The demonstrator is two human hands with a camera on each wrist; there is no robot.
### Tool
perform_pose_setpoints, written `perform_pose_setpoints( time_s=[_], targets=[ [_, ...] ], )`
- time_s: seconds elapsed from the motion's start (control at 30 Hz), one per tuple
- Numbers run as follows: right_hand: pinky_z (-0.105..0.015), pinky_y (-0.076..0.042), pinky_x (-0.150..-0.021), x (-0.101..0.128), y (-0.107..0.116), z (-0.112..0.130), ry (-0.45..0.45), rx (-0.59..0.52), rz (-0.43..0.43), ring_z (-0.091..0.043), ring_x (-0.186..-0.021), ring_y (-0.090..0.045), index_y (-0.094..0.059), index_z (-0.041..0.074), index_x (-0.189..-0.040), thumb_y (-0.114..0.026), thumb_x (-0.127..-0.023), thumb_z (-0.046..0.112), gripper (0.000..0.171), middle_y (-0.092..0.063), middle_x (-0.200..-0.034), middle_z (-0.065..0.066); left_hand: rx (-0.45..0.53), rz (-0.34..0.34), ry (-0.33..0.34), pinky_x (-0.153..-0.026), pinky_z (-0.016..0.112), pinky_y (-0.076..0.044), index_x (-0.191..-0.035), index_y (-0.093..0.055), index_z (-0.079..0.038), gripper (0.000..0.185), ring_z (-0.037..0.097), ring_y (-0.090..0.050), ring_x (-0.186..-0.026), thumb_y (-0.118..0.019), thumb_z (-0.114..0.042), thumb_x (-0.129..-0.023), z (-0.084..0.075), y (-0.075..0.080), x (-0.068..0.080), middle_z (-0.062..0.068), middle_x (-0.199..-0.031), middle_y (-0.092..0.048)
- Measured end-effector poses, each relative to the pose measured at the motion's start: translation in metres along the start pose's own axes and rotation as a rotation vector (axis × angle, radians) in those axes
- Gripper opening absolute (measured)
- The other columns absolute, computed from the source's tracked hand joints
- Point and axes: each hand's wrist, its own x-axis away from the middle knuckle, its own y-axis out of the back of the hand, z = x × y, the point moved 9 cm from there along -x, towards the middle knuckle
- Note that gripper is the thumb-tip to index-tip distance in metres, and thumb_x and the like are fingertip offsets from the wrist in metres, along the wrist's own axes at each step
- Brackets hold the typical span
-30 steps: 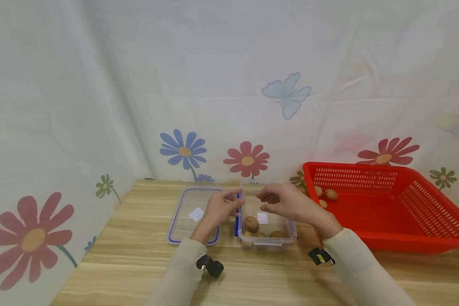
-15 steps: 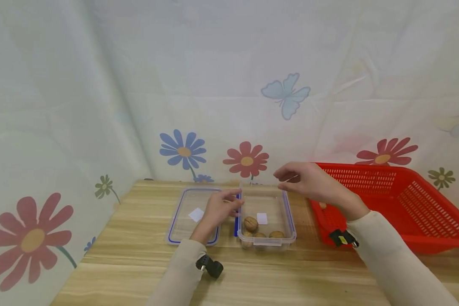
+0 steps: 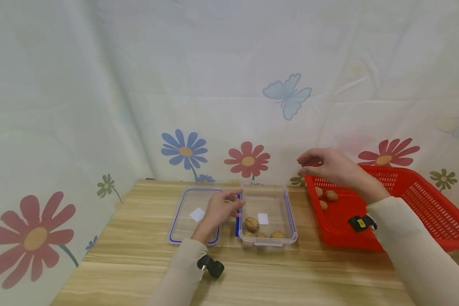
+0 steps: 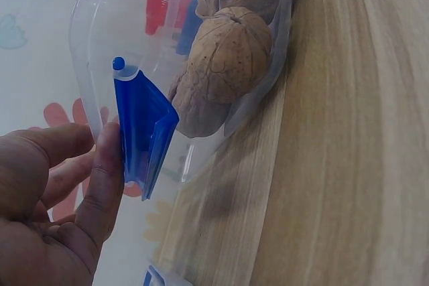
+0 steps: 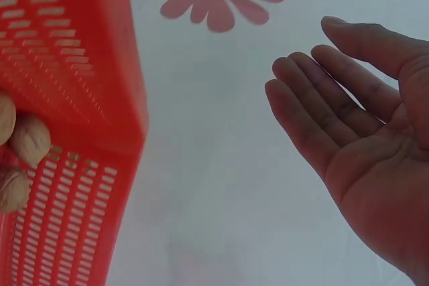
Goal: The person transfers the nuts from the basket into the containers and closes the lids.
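Note:
A clear plastic box with blue latches stands mid-table, holding several walnuts toward its front and a small white paper square. At its left side, the fingers of my left hand rest relaxed against the wall. The left wrist view has them touching the clear plastic beside a blue latch. My right hand hovers above the left rear part of a red basket. With nothing in its palm, that hand has its fingers loosely extended. Walnuts lie in the basket's left end.
Left of the box lies a clear lid with a blue seal and a white paper square on it. Behind the wooden table hangs a flower-printed cloth. The basket's raised walls border the right side.
From over the box, my right hand has moved right and up to above the basket. My left hand stays at the box's left side.

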Motion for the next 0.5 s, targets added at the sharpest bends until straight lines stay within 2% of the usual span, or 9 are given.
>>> perform_pose_setpoints(
  time_s=[0.2,0.5],
  targets=[
    [-0.056,-0.059,-0.1,-0.001,0.006,-0.02,-0.026,0.03,0.008,-0.033,-0.111,-0.067,-0.071,0.003,-0.13,-0.076,-0.1,0.015,0.033,-0.074,-0.122,-0.014,-0.011,0.0,0.002,-0.07,0.033,-0.068,-0.138,-0.067,0.004,0.041,0.024,-0.075,-0.08,-0.076,-0.004,-0.099,0.0,0.0,0.0,0.02,-0.108,-0.071],
    [-0.059,-0.058,-0.103,-0.004,0.007,-0.056,-0.076,0.003,0.046,-0.037,-0.114,-0.066,-0.067,-0.001,-0.134,-0.074,-0.101,0.017,0.038,-0.071,-0.128,-0.02,-0.032,0.011,-0.002,-0.068,0.032,-0.068,-0.139,-0.067,0.002,0.041,0.023,-0.075,-0.081,-0.075,-0.005,-0.099,-0.001,0.0,0.0,0.019,-0.107,-0.072]
  ],
)
